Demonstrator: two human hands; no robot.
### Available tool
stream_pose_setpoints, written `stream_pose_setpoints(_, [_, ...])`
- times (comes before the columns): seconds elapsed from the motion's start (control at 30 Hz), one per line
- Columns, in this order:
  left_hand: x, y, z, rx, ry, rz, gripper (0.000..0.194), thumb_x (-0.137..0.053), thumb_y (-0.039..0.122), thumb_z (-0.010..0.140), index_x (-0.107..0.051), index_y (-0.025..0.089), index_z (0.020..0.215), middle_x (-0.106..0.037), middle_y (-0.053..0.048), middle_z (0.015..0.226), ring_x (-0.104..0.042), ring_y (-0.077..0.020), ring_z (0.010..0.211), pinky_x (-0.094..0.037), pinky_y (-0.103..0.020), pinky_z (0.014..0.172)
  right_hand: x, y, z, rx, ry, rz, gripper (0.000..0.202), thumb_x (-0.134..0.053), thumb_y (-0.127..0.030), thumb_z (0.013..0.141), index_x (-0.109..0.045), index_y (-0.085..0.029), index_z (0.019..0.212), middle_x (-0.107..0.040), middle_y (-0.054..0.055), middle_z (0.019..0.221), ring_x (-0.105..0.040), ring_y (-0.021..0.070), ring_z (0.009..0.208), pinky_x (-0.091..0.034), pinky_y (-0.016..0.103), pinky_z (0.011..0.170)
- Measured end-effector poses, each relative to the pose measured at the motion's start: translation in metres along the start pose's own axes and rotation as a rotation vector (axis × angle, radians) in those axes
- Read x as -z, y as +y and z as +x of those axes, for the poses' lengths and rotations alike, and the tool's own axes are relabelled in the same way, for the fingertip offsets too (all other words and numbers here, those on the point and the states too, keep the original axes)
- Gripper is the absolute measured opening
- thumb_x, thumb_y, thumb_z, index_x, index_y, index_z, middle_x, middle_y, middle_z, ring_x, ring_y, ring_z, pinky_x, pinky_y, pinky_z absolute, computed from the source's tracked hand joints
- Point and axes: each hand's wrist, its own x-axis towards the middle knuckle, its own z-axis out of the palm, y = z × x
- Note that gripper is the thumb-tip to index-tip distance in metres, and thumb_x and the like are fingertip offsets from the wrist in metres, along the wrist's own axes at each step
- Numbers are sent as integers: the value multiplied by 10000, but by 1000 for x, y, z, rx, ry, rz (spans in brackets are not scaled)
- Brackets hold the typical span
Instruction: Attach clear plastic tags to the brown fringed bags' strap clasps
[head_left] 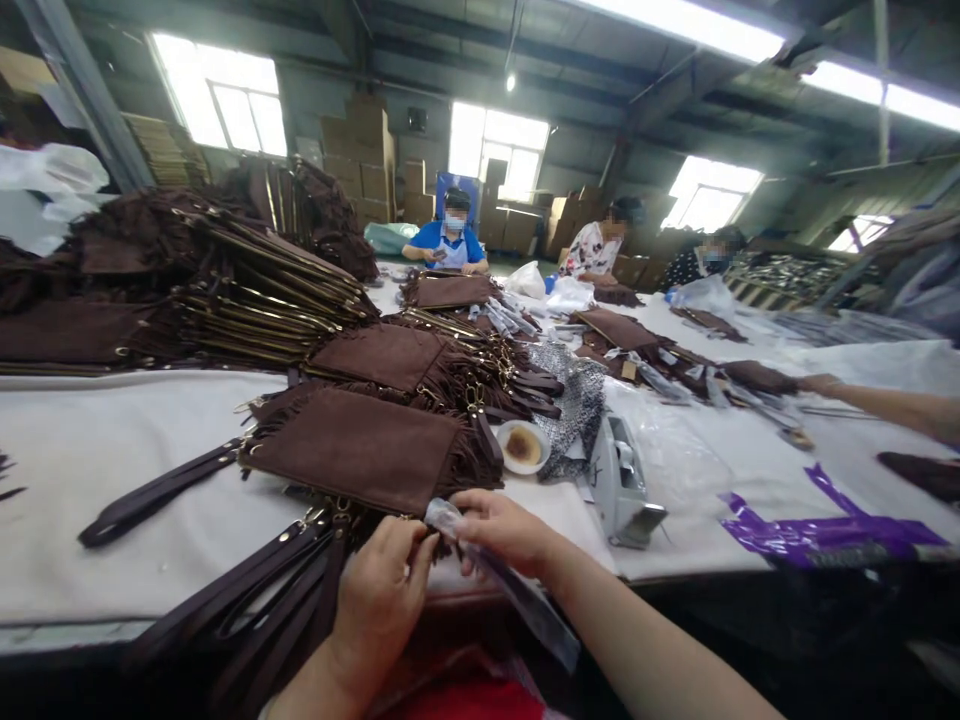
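A brown suede fringed pouch (360, 445) lies on top of several others in front of me. My right hand (502, 530) is closed around a strap in a clear plastic sleeve (536, 610), whose lower end hangs past the table edge. My left hand (386, 575) pinches at the pouch's near right corner, beside the sleeve's top; what sits between its fingers is hidden. Dark wrist straps (277, 570) with gold clasps spread out left of my left hand. Near the pouch's right side stands a small white dish (523, 447) with brown residue.
A tape dispenser (622, 485) and purple plastic packaging (832, 530) lie to the right. Tall stacks of brown pouches (262, 280) fill the left side. Co-workers, one in a blue shirt (450, 245), sit across the table; another person's arm (885, 400) reaches in from the right.
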Motion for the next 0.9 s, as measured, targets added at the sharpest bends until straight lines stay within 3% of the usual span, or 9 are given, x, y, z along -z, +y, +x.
stream_pose_setpoints(0.1, [3, -5, 5, -88, -34, 221, 156, -533, 239, 916, -605, 172, 1038, -572, -66, 840, -546, -213, 802, -440, -347, 755, 1, 13, -14, -5, 105, -200, 187, -687, -220, 659, -650, -145, 826, -589, -38, 601, -502, 86, 458, -398, 198, 470])
stream_pose_setpoints(0.17, [4, -4, 13, -139, -84, 341, 120, -515, 212, 916, -626, 192, 957, -542, -52, 782, -522, -214, 764, -429, -342, 717, 1, 16, -17, 21, 172, -368, 38, -620, -178, 668, -635, -142, 666, -563, -38, 540, -468, 82, 468, -348, 193, 469])
stream_pose_setpoints(0.3, [2, 1, 29, -141, -99, 348, 166, -486, 174, 909, -598, 199, 790, -521, -41, 746, -522, -210, 761, -428, -338, 721, 9, 14, -14, 37, 126, -544, 116, -600, -194, 696, -613, -155, 587, -556, -37, 511, -455, 89, 472, -315, 198, 466])
stream_pose_setpoints(0.4, [-1, 0, 32, -16, -4, 145, 130, -480, 174, 894, -569, 193, 800, -540, -34, 769, -545, -195, 768, -445, -332, 752, 20, 11, -10, -9, 66, -597, 127, -591, -227, 736, -640, -162, 638, -569, -30, 524, -463, 99, 458, -320, 206, 463])
stream_pose_setpoints(0.47, [-1, -5, 27, 110, 77, 12, 93, -484, 200, 881, -573, 188, 861, -570, -34, 799, -563, -186, 756, -458, -319, 741, 27, 10, -9, 39, 110, -772, 116, -602, -220, 747, -657, -167, 660, -603, -13, 569, -509, 118, 519, -346, 217, 510])
stream_pose_setpoints(0.57, [4, -17, 11, 356, 110, -71, 160, -521, 293, 850, -603, 180, 928, -632, -39, 814, -602, -193, 735, -480, -311, 722, 32, 10, -10, 201, 310, -1161, 122, -606, -223, 792, -675, -170, 706, -663, 48, 720, -575, 179, 716, -412, 272, 671])
stream_pose_setpoints(0.7, [5, -24, -3, 586, -78, -205, 368, -579, 429, 808, -639, 154, 1044, -642, -1, 693, -610, -191, 650, -478, -288, 656, 20, 15, -11, 491, 660, -1332, 232, -574, -171, 833, -654, -150, 1050, -635, 147, 1077, -535, 270, 1036, -400, 406, 926])
stream_pose_setpoints(0.8, [3, -19, 2, 629, -148, -333, 422, -629, 486, 767, -675, 154, 1023, -620, 17, 649, -582, -180, 628, -455, -270, 625, -3, 22, -15, 695, 553, -1175, 283, -494, -133, 875, -615, -160, 1130, -615, 129, 1105, -532, 240, 1054, -415, 384, 950])
stream_pose_setpoints(0.9, [8, -11, 15, 677, -228, -526, 355, -656, 485, 746, -718, 165, 887, -690, -22, 777, -613, -202, 762, -461, -270, 710, -26, 28, -18, 690, 393, -979, 229, -499, -130, 864, -646, -170, 1035, -637, 96, 978, -566, 212, 948, -455, 338, 875])
